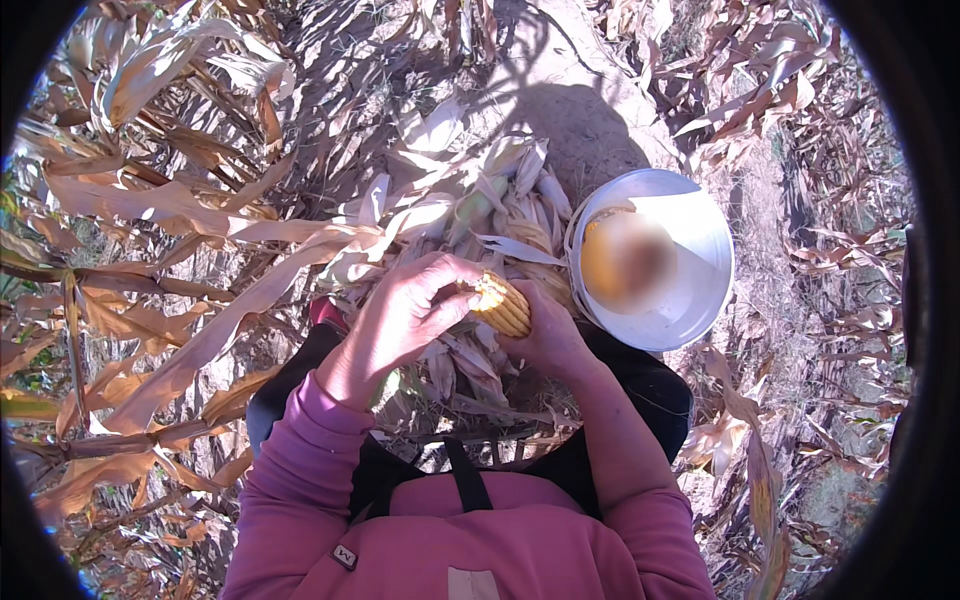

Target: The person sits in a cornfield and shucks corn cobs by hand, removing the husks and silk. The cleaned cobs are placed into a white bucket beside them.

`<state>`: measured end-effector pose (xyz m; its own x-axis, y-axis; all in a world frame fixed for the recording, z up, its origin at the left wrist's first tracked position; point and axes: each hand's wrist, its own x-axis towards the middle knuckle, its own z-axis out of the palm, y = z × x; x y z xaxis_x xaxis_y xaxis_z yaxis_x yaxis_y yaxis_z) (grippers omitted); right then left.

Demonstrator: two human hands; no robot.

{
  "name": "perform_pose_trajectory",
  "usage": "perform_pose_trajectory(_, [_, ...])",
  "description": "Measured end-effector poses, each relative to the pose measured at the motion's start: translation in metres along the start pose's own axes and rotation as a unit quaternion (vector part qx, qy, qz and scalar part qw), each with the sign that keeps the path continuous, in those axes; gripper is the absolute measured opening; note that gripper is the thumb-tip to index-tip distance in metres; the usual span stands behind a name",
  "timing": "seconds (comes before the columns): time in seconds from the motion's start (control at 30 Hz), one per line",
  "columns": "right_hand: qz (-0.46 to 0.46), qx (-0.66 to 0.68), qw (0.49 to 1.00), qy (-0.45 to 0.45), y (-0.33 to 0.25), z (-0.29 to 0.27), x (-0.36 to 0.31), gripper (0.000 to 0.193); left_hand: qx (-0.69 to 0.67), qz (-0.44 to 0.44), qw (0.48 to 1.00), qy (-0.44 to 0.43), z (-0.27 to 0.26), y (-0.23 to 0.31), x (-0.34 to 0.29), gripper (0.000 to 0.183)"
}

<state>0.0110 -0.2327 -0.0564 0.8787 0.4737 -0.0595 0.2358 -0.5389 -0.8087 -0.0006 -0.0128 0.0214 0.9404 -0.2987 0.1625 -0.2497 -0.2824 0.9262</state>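
The person's left hand [425, 305] comes up from the lower left, wrist bent inward, thumb and fingers curled at the near-left end of a yellow corn cob [503, 308]; the right hand [548, 328] reaches in from the right, its fingers wrapped around the other end. Both hands grasp the cob, which sits between them above a pile of pale husks [490, 210], left of the white bucket [712, 275]
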Motion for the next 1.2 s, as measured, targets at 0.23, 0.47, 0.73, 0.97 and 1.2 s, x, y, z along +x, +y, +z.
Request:
perform_pose_trajectory(0.23, [-0.003,-0.029,1.0,0.001,0.0,-0.002,-0.002,0.059,-0.006,-0.005,1.0,-0.006,-0.002,-0.003,-0.001,0.017])
perform_pose_trajectory(0.47, [0.003,-0.056,0.998,0.009,0.001,-0.002,-0.002,0.059,0.163,0.073,0.984,0.025,0.0,-0.009,0.001,0.02])
perform_pose_trajectory(0.73, [0.003,-0.05,0.999,-0.001,0.0,-0.004,-0.004,0.058,0.233,0.096,0.967,0.031,0.002,-0.003,0.002,0.015])
perform_pose_trajectory(0.97, [0.044,0.004,0.998,-0.044,-0.004,-0.009,-0.005,0.057,0.21,0.088,0.973,0.033,0.004,-0.004,0.005,0.014])
perform_pose_trajectory(1.2, [0.124,0.052,0.985,-0.105,-0.011,-0.001,-0.008,0.067,0.275,0.131,0.944,0.124,0.014,-0.02,0.012,0.011])
